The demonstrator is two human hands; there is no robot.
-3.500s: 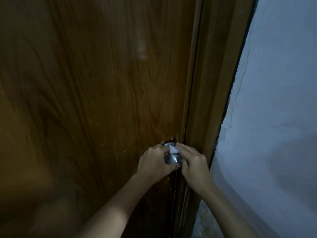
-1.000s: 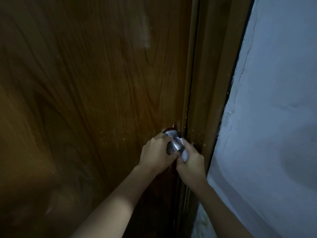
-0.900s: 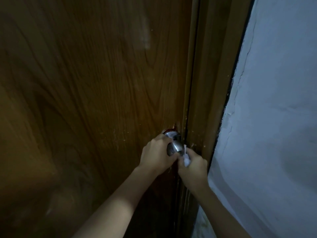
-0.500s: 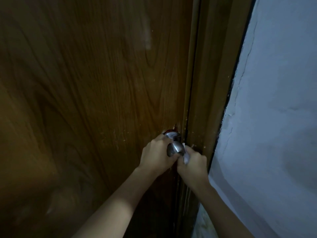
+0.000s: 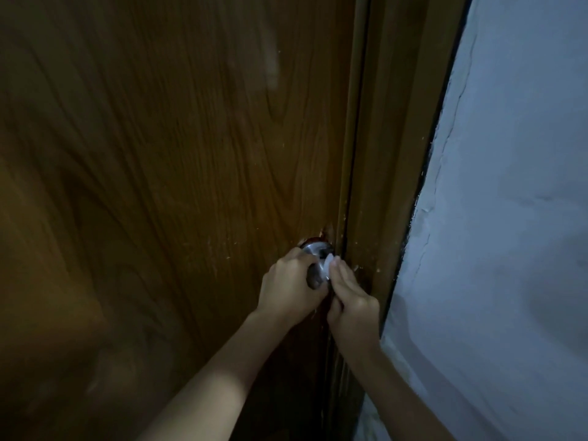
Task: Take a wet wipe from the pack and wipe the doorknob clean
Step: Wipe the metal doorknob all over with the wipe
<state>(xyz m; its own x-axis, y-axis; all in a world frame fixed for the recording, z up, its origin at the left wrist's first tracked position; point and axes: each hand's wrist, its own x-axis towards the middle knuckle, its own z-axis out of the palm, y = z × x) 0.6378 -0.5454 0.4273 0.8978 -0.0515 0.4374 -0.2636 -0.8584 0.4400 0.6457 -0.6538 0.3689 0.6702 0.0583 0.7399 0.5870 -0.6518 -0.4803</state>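
Note:
A round metal doorknob (image 5: 315, 271) sits at the right edge of a brown wooden door (image 5: 178, 173). My left hand (image 5: 288, 286) is wrapped around the knob from the left and covers most of it. My right hand (image 5: 351, 302) comes in from the right, its fingers pinching a small white wet wipe (image 5: 327, 265) pressed against the knob's upper right side. Only a corner of the wipe shows. The wipe pack is not in view.
The wooden door frame (image 5: 391, 173) runs down just right of the knob. A pale plastered wall (image 5: 509, 218) with cracks fills the right side. The light is dim.
My right hand has slid the wipe from the knob's lower right up to its upper right side. My left hand keeps its grip on the knob.

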